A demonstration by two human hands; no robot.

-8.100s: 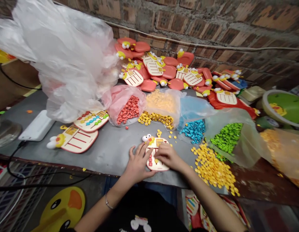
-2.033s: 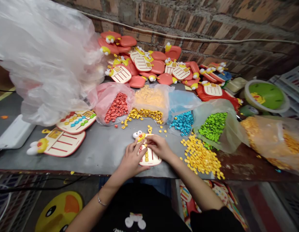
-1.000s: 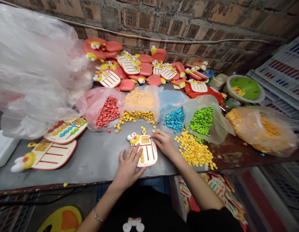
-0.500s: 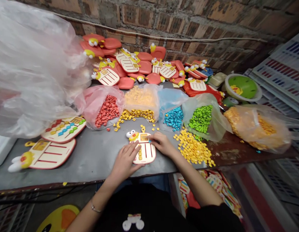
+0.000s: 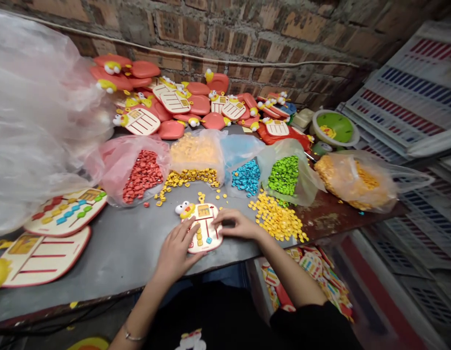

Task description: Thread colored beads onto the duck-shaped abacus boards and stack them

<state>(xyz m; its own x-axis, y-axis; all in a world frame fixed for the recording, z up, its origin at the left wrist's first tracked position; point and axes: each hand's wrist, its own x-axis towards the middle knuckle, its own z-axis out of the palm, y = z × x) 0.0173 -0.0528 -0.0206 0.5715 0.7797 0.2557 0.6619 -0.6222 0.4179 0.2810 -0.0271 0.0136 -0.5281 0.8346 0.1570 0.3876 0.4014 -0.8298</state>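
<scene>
A cream toy board (image 5: pixel 212 210) with a yellow duck-like head, bulging white eyes and red slots lies on the grey table in front of me. My left hand (image 5: pixel 174 250) holds its left side, fingers over the face and thumb along the near edge. Yellow beads (image 5: pixel 199 234) sit in a row beside those fingertips. One blue bead (image 5: pixel 209 240) rests low in a neighbouring slot. Over the right part of the board is my right hand (image 5: pixel 238 224), its thumb and forefinger apart; the fingertips are slightly blurred, and nothing shows between them.
Behind the board stand bags of red beads (image 5: pixel 143 175), gold beads (image 5: pixel 194 177), blue beads (image 5: pixel 246 177) and green beads (image 5: pixel 283 175). Loose yellow beads (image 5: pixel 278 218) spread at right. Two boards (image 5: pixel 46 260) lie at left below plastic bags (image 5: pixel 43 121). More red-backed boards (image 5: pixel 199 104) are heaped along the brick wall.
My right hand has moved down the board from its upper right, and the blue bead once at its fingertips now sits low in a slot. The camera view has shifted.
</scene>
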